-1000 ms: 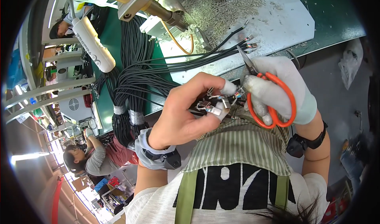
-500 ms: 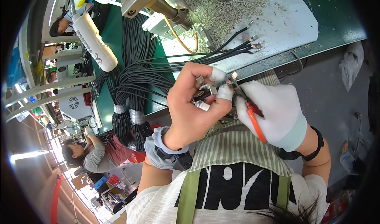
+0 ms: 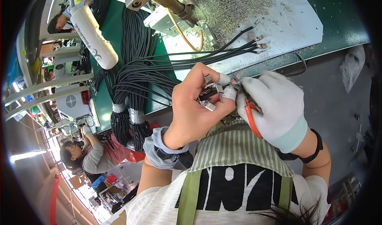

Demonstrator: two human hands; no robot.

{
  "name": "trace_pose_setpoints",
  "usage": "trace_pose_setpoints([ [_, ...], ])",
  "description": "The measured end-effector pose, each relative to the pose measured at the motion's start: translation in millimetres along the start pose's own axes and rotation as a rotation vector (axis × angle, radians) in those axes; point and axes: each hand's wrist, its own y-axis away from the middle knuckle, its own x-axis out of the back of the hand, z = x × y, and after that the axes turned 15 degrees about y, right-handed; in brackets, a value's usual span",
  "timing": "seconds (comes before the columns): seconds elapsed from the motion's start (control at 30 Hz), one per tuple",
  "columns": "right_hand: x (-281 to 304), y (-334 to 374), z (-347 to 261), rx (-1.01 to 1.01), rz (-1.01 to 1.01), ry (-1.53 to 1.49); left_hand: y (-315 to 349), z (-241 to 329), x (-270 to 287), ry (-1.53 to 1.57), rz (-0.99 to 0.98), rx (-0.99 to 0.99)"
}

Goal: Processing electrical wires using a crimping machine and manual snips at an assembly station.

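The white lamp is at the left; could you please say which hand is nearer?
Left. The left hand, holding plugs, is right of the lamp and lower in the picture; the right hand, gripping scissors, is farther right.

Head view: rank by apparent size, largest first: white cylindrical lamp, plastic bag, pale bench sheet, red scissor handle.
1. Pale bench sheet
2. White cylindrical lamp
3. Plastic bag
4. Red scissor handle, partly covered by the right hand

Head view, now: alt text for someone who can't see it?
A person's left hand holds metal connectors; the gloved right hand close by grips orange-handled scissors. Beyond, black cables cross a green table and a white board strewn with small pale bits.
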Motion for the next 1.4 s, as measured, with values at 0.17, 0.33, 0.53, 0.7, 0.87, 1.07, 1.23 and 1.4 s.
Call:
trace_pose_setpoints([
  [0.17, 7, -6, -1, -0.145, -0.298, -0.279, -8, -19, 4, 0.188, -0.042, 0.015],
  [0.33, 5, -7, 5, -0.331, -0.546, -0.644, -12, -20, 18, 0.294, -0.028, 0.262],
  [0.53, 5, -43, 21, -0.464, -0.449, -0.529, -40, -54, 53, 0.735, 0.086, 0.357],
  [0.7, -41, -86, 58, 0.192, -0.103, -0.129, -71, -55, 47, 0.707, 0.028, 0.352],
  [0.87, -46, -110, 54, -0.330, -0.621, -0.592, -89, -59, 60, 0.600, -0.078, 0.336],
  [1.07, -53, -111, 64, -0.293, -0.556, -0.768, -101, -53, 57, 0.386, -0.103, 0.195],
  [1.23, -47, -116, 65, -0.284, -0.600, -0.728, -101, -52, 53, 0.388, -0.119, 0.067],
  [1.4, -50, -115, 71, -0.187, -0.569, -0.734, -100, -52, 61, 0.248, -0.147, 0.218],
])
